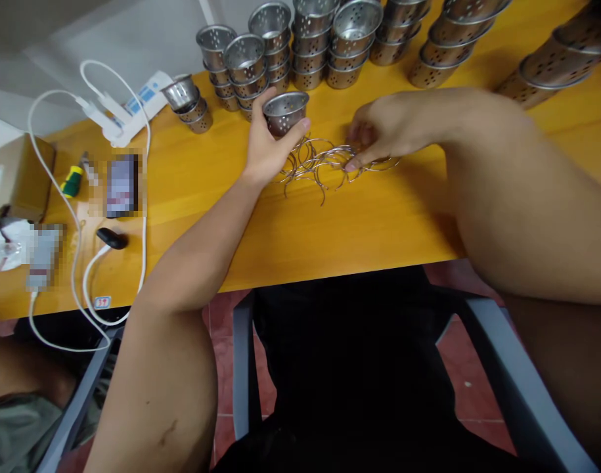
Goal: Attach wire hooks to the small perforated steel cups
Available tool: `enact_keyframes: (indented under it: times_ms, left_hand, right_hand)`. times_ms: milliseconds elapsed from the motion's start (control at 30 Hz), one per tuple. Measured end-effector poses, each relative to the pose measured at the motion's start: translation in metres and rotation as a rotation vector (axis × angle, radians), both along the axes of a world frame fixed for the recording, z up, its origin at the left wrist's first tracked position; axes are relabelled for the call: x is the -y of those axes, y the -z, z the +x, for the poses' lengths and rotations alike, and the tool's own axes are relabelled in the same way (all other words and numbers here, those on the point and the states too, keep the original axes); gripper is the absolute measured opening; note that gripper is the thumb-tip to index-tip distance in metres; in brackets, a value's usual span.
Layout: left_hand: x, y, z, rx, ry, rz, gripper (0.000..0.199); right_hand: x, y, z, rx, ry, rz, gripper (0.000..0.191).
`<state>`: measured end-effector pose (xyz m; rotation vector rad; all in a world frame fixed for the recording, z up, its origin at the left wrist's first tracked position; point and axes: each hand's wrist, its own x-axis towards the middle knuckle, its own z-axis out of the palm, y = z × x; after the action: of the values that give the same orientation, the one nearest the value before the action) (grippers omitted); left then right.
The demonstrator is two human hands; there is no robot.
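Note:
My left hand [269, 148] grips a small perforated metal cup [284, 118], thumb on its near right side and fingers around its left. The cup is tilted a little, its rim facing up. Just right of it, a tangled heap of thin curved metal wires [324, 159] lies on the yellow table [330, 236]. My right hand [386, 128] reaches down over the right part of this heap. Its thumb touches the wires and its fingers are curled, partly hidden; whether a wire is pinched between them I cannot make out.
Stacks of perforated metal cups [307, 59] line the back, with more stacks [441, 52] to the right. A short stack [194, 112] stands by a white power strip [137, 108]. White cables, a phone [123, 185], a green-yellow screwdriver handle [72, 182] and a cardboard box [22, 174] lie left. Someone's leg [24, 374] shows lower left.

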<state>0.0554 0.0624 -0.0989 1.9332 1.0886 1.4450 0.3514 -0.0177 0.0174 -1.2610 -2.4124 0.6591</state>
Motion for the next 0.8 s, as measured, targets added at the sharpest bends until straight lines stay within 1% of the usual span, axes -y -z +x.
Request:
enact_keyframes:
  times_ms: [133, 200, 267, 367, 467, 600, 700, 800]
  left_hand:
    - [0.003, 0.001, 0.0, -0.053, 0.133, -0.011, 0.091]
    - [0.004, 0.002, 0.0, -0.085, 0.198, -0.016, 0.091]
    - [0.005, 0.001, 0.0, -0.116, 0.228, 0.002, 0.09]
    - [0.006, 0.001, 0.001, -0.116, 0.209, 0.045, 0.093]
    - [0.007, -0.003, 0.003, -0.089, 0.172, 0.056, 0.1]
    - [0.016, -0.015, 0.007, -0.074, 0.104, 0.044, 0.104]
    - [0.024, -0.026, 0.009, -0.074, 0.07, 0.021, 0.104]
    - [0.027, -0.029, 0.009, -0.073, 0.061, 0.011, 0.104]
  right_hand:
    - [0.0, -0.002, -0.021, 0.141, 0.01, -0.041, 0.007]
    - [-0.001, -0.005, -0.028, 0.225, 0.015, -0.052, 0.01]
    - [-0.001, -0.01, -0.031, 0.254, 0.017, -0.04, 0.012]
    - [0.002, -0.015, -0.032, 0.189, 0.002, -0.008, 0.01]
    - [0.006, -0.018, -0.03, 0.088, 0.017, 0.01, 0.006]
    - [0.003, -0.016, -0.025, -0.067, 0.009, -0.021, 0.003]
    - [-0.002, -0.013, -0.019, -0.117, -0.015, -0.027, 0.011]
    - [-0.007, -0.011, -0.015, -0.162, -0.002, 0.002, 0.022]
